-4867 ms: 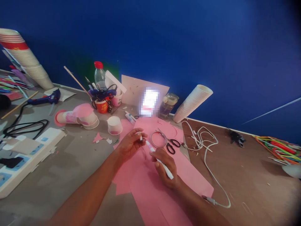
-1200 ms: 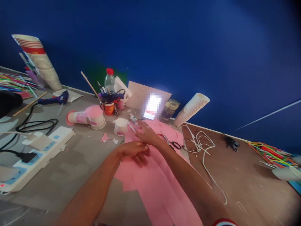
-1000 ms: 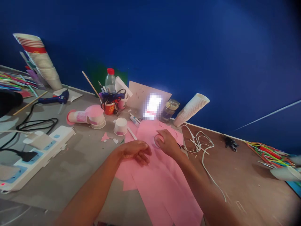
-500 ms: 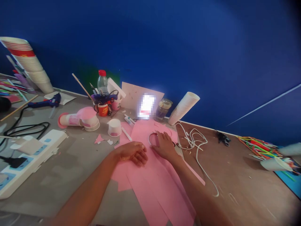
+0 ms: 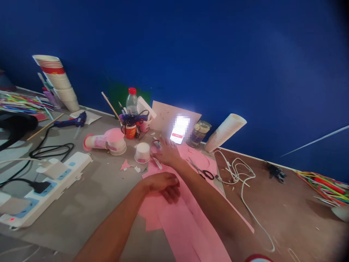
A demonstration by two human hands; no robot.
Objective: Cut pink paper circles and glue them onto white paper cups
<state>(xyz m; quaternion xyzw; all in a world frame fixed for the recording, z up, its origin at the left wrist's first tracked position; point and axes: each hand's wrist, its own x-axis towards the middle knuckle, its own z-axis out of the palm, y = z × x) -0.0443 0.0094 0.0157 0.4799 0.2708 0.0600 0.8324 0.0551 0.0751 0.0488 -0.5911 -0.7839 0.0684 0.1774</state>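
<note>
My left hand rests over the pink paper with its fingers loosely curled and slightly apart, and nothing shows in it. My right hand is stretched out past it, fingers extended over white pens at the paper's far left edge; whether it touches them is hard to tell. Scissors with black handles lie on the paper to the right of my right forearm. Left of the right hand, a white paper cup stands upside down.
A lit phone leans against a board behind the paper. Cup stacks stand along the wall. A joined pink-and-white cup piece, a glue gun and a power strip lie left. A white cable lies right.
My right hand has moved left and away from me, off the middle of the paper to the pens, uncovering the scissors. My left hand stays over the paper. The view has shifted left.
</note>
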